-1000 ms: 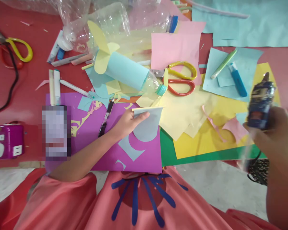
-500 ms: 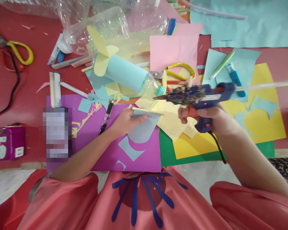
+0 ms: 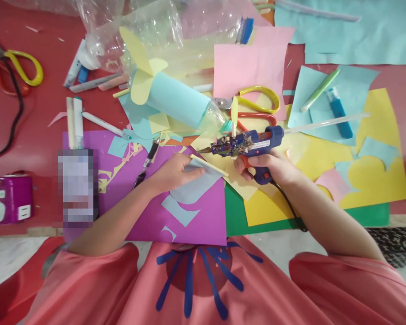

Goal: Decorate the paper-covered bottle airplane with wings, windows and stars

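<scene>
Between the thumb and fingers of my left hand (image 3: 176, 172) is a light blue piece of paper (image 3: 198, 187) with a pale yellow strip (image 3: 209, 166) along its upper edge. My right hand (image 3: 264, 166) is wrapped round a dark blue glue gun (image 3: 262, 143), its fingers at the orange trigger. The gun's nozzle points left, just above the strip; whether it touches cannot be made out. A clear glue stick (image 3: 328, 123) juts from the gun's back. Beyond the hands lies a plastic bottle wrapped in light blue paper (image 3: 176, 99), with yellow paper fins (image 3: 144, 79) at its base.
Yellow-and-red-handled scissors (image 3: 259, 99) lie behind the glue gun. Clear plastic bottles (image 3: 149, 27) crowd the back. A purple sheet (image 3: 203, 225) and a yellow sheet (image 3: 375, 180) lie under paper scraps. At left are a phone (image 3: 77, 185), a black pen (image 3: 147, 162) and a purple power box (image 3: 8, 198).
My right hand has brought the glue gun left and slightly down, its nozzle now over the yellow strip. The paper in my left hand has tilted, its right end lower.
</scene>
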A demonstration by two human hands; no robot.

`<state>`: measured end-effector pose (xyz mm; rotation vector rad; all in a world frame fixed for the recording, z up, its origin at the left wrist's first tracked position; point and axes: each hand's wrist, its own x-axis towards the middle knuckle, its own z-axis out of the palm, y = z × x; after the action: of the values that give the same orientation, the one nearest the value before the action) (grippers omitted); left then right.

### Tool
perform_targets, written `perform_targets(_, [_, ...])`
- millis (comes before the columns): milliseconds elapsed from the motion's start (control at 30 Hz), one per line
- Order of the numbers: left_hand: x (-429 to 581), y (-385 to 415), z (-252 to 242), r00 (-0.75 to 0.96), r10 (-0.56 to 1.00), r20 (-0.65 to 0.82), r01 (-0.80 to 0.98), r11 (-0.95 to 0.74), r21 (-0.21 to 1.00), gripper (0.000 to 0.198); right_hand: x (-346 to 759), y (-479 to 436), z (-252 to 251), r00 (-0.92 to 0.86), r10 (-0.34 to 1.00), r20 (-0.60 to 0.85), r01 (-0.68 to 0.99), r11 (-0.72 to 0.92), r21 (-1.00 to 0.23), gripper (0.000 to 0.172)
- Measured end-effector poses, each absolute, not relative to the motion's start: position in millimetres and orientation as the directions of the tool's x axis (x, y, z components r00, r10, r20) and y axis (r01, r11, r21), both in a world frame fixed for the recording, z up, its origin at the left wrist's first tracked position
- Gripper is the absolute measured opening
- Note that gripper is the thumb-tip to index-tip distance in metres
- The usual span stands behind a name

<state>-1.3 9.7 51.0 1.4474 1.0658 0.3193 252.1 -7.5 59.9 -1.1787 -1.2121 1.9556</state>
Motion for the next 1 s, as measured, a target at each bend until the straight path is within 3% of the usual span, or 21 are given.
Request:
perform_targets(767, [-1.5, 8.0, 46.6, 0.562, 0.747, -0.355, 0.371, 0.156, 0.915, 0.026, 246.3, -8.3, 62.9, -0.452, 0.801, -0.393, 0.01, -0.436, -0.9, 0.017])
perform_targets(1000, [-0.7, 8.8, 52.3, 0.525, 0.71, -0.47, 0.379, 0.3, 0.876, 0.023, 244.9, -10.9, 60.8, -0.447, 0.827, -0.341, 0.043, -0.361, -0.932, 0.02])
